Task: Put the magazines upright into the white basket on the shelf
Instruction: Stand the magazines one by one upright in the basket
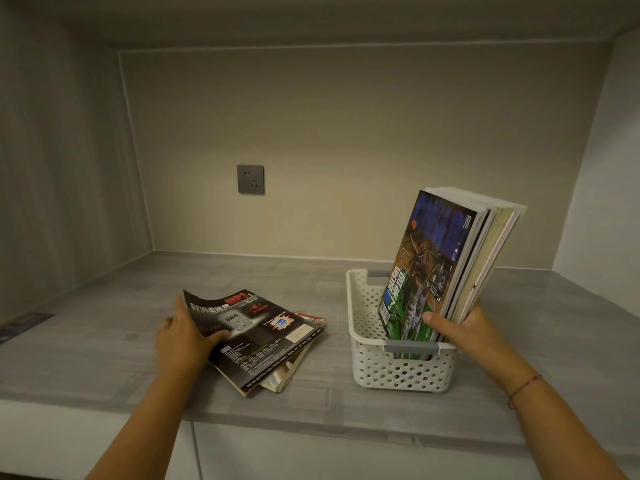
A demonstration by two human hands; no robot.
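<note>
Magazines [446, 268] stand leaning in our white basket [398, 368] at 4 o'clock, our right hand [464, 327] gripping them. Our left hand [183, 337] pinches the black top magazine [256, 334] of the flat stack at 7 o'clock

A recessed alcove with plain beige walls [346, 133], dimly lit in a warm yellowish tone. A dark grey wall socket [250, 179] sits on the back wall, left of centre. The shelf [104, 327] has a pale grey, wood-grain finish, and a low matching strip runs along its back edge. White cabinet fronts [311, 455] show below the shelf's front edge. A flat ceiling panel [311, 22] closes the alcove overhead.
</note>
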